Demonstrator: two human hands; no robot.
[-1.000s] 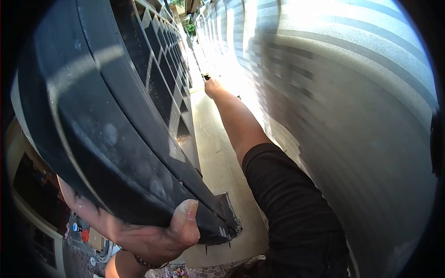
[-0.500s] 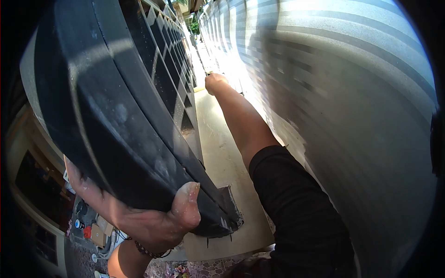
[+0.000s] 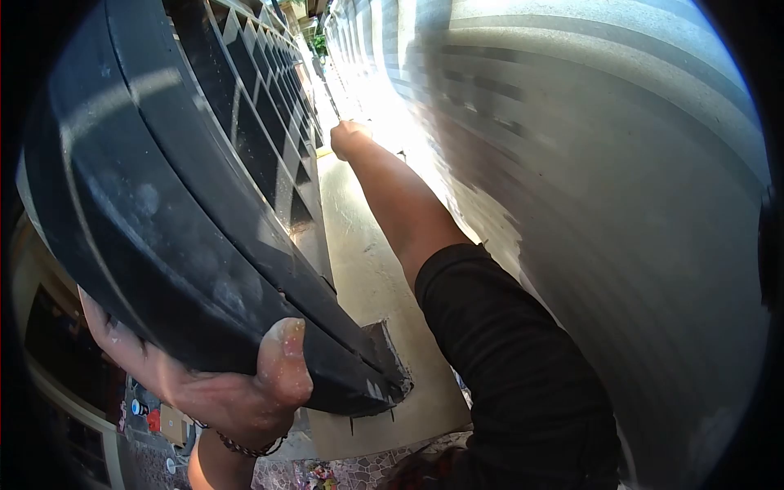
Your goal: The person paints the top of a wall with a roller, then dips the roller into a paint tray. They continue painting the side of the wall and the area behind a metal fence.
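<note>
My left hand (image 3: 233, 388) is wrapped around the lower side of a thick black post (image 3: 188, 245), its thumb pressed to the near face and most fingers hidden behind. Pale dusty smudges mark the post, and whitish specks sit on the thumb. My right hand (image 3: 351, 137) is stretched far forward over a narrow cream ledge (image 3: 363, 269), its fingers closed. A thin dark line rises just beyond that hand; what it holds is too small and glare-washed to make out.
A lattice railing (image 3: 261, 98) runs along the left of the ledge. On the right rises a corrugated metal sheet (image 3: 588, 188). Short nails jut from the ledge near the post's foot. Far below lie a cardboard box (image 3: 173, 425) and patterned stone paving (image 3: 367, 465).
The whole view has shifted, so post, ledge and both hands sit further left. My left hand keeps its hold on the post; my right hand remains stretched forward and closed.
</note>
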